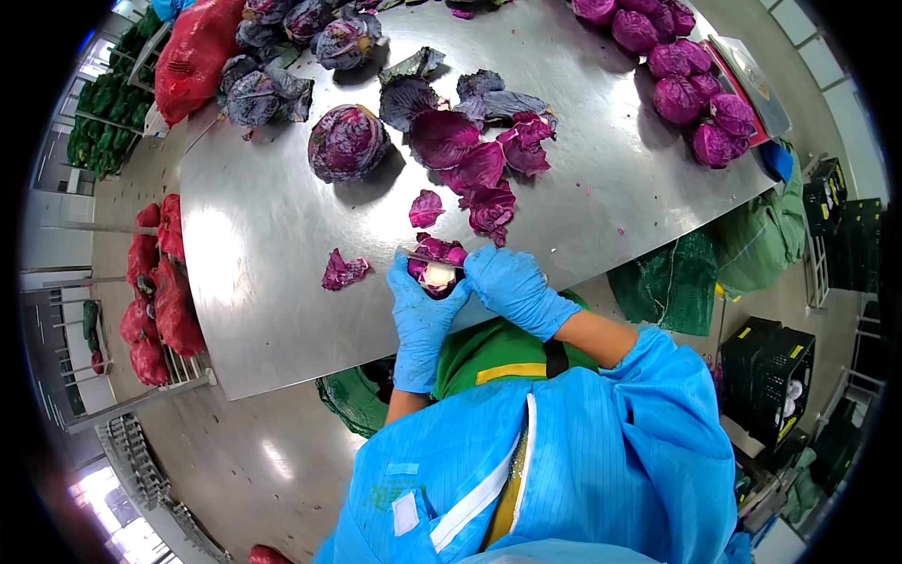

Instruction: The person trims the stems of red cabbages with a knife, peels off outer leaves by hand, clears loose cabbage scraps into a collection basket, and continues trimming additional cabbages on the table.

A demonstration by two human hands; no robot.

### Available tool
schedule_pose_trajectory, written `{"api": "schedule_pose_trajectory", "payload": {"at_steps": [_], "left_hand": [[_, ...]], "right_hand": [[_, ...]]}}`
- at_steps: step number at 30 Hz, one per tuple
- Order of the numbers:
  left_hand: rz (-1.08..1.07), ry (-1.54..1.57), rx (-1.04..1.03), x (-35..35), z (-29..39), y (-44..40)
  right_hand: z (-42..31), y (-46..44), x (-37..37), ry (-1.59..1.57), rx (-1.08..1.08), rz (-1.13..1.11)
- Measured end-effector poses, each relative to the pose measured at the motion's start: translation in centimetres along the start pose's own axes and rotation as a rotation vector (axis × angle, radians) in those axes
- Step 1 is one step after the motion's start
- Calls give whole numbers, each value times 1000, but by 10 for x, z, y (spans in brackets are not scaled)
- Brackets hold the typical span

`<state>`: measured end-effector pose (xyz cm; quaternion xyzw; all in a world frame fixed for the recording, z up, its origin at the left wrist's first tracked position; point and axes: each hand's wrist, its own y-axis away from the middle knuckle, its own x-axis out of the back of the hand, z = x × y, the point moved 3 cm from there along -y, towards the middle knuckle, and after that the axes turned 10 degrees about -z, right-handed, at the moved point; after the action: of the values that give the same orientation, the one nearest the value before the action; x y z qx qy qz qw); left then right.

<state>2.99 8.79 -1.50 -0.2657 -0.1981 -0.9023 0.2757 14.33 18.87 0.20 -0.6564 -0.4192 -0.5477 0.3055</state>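
At the near edge of the steel table, my left hand (420, 324), in a blue glove, is wrapped round a red cabbage (438, 276) whose pale cut stem end faces up. My right hand (514, 289), gloved too, is closed on a knife; its thin blade (425, 258) lies across the cabbage, and the handle is hidden in my fist. A torn purple leaf (345, 270) lies left of the cabbage, and a small leaf piece (426, 209) lies beyond it. Further back spreads a pile of loose outer leaves (460, 150), next to a whole untrimmed cabbage (347, 143).
More dark untrimmed cabbages (254, 97) and a red mesh sack (197, 58) are at the back left of the table (268, 320). Trimmed purple cabbages (678, 80) are grouped at the back right. Red sacks (176, 305) stand at left, black crates (766, 376) at right.
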Motion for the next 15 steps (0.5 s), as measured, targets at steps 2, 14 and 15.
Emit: {"api": "schedule_pose_trajectory", "payload": {"at_steps": [2, 14, 15], "left_hand": [[68, -13, -26, -7, -3, 1], [163, -86, -132, -11, 2, 10], [190, -90, -168, -14, 0, 11]], "right_hand": [[4, 1, -9, -148, -66, 85], [20, -25, -18, -516, -195, 146], [19, -30, -9, -489, -142, 139]]}}
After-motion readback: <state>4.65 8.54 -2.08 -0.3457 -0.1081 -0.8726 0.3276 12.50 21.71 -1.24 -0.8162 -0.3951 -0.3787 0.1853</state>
